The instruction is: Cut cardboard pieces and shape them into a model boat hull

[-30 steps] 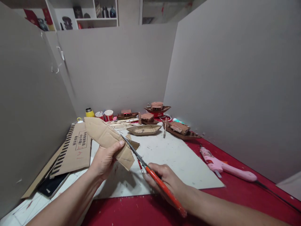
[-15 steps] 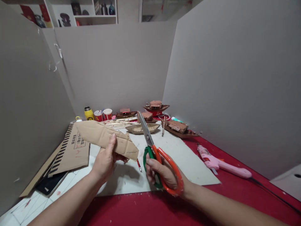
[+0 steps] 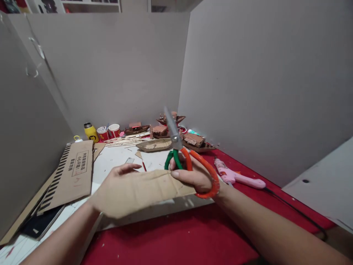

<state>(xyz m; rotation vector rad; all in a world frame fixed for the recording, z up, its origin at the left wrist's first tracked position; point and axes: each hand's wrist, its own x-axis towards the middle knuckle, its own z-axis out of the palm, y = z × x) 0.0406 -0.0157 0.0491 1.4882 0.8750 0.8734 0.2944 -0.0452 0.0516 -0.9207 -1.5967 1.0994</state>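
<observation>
A strip of brown cardboard [image 3: 138, 193] lies across in front of both hands, blurred at its left end. My right hand [image 3: 193, 175] grips the scissors [image 3: 174, 138], with one orange and one green handle, and pinches the strip's right end under the thumb. The closed blades point up and away. Behind the strip's left part is my left hand [image 3: 124, 171], its fingers stretched out and partly hidden by the cardboard. A red pencil [image 3: 144, 166] rests on the white sheet [image 3: 129, 152] beyond the hands.
Printed cardboard [image 3: 78, 173] lies at left over a dark flat object [image 3: 41, 222]. Behind are a yellow bottle [image 3: 91, 133], cups [image 3: 114, 130], thin sticks [image 3: 127, 140], an open cardboard hull [image 3: 154, 145] and several model boats [image 3: 194, 141]. A pink glue gun [image 3: 237, 177] with its cord is at right.
The cardboard strip has swung round and nearer, and my right hand has taken hold of its end along with the scissors. My left hand's fingers have opened. The view has shifted right and down.
</observation>
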